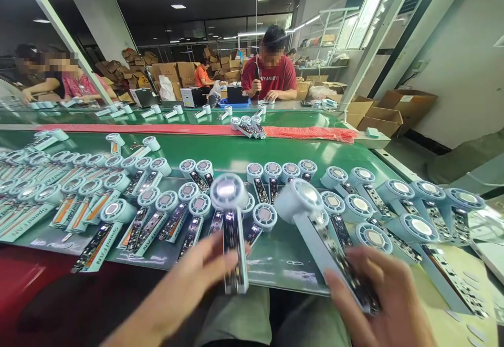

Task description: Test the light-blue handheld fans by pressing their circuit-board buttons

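My left hand [205, 263] grips the handle of a pale blue handheld fan [229, 192]. Its round head points up, and the open handle shows a dark circuit board with a small lit display. Another handheld fan [301, 197] is held by its handle in my right hand [384, 284], tilted with the head toward the upper left and slightly blurred. Both fans are above the near edge of the bench, apart from each other. Behind them stand several similar fans [264, 216] with bare boards showing.
Rows of fans [114, 210] fill the left side, some lettered "Speed FAN". More fans [419, 229] crowd the right. A green conveyor belt [197, 147] runs across, with a red strip [177, 129] beyond it. Opposite, a person in a red shirt [271, 76] works with a tool.
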A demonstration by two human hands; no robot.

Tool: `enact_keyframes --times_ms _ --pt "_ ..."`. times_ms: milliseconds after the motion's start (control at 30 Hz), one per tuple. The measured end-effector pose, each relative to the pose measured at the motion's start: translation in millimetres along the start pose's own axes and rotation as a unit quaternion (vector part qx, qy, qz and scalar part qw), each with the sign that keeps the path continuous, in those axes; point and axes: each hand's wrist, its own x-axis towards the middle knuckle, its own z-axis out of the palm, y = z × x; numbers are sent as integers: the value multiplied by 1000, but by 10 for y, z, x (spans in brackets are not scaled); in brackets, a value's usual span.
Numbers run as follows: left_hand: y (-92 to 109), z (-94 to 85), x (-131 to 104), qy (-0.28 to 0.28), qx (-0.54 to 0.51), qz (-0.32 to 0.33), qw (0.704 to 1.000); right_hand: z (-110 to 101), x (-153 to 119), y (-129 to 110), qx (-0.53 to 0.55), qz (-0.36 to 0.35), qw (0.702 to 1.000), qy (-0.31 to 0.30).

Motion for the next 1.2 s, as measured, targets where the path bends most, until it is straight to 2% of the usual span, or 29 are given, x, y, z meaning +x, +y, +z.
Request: enact_keyframes --times_ms 67,100,167,233,300,400,500,600,733,800,867,967,1033,1067,1100,1133,1200 --pt "313 -174 345 10 80 50 995 190 416 -170 34 -40 998 -21" --pt "456 -247 544 21 95 56 994 340 630 -253 31 -45 997 -57" --pt "686 -358 945 40 127 62 989 706 1010 -404 -25 -51 990 -130" --pt "820 -422 1294 65 159 53 984 1080 1272 -522 -49 -62 985 -155" --pt "861 -453 1555 85 190 40 977 1388 1404 -600 -72 -72 980 -172" --pt "805 -466 1786 88 243 26 966 1674 1430 -641 -108 -86 969 -206" --pt "708 -467 1897 77 327 22 942 1787 1403 -610 -140 -100 949 -263" --pt "669 -467 1959 64 436 34 897 1787 1429 -551 -157 -109 922 -338" --pt "779 -460 1906 46 564 75 821 1598 1540 -506 -135 -103 904 -393" --pt "851 -435 1750 46 609 108 784 1392 1568 -493 -105 -92 914 -381" --pt "862 -391 1493 54 637 151 754 1132 1527 -465 -60 -73 928 -359" --pt "679 -308 999 65 652 205 727 785 1258 -366 35 -34 938 -344" --pt "432 -269 690 70 659 210 718 677 924 -271 135 23 923 -360" --pt "289 -262 566 72 666 209 712 670 725 -225 200 73 903 -374" --pt "143 -264 467 76 675 214 702 687 520 -186 312 174 852 -383" --pt "3 -272 395 84 689 230 682 722 321 -159 405 273 787 -377" --pt "-231 -299 330 101 706 268 648 809 -2 -150 499 411 677 -352"
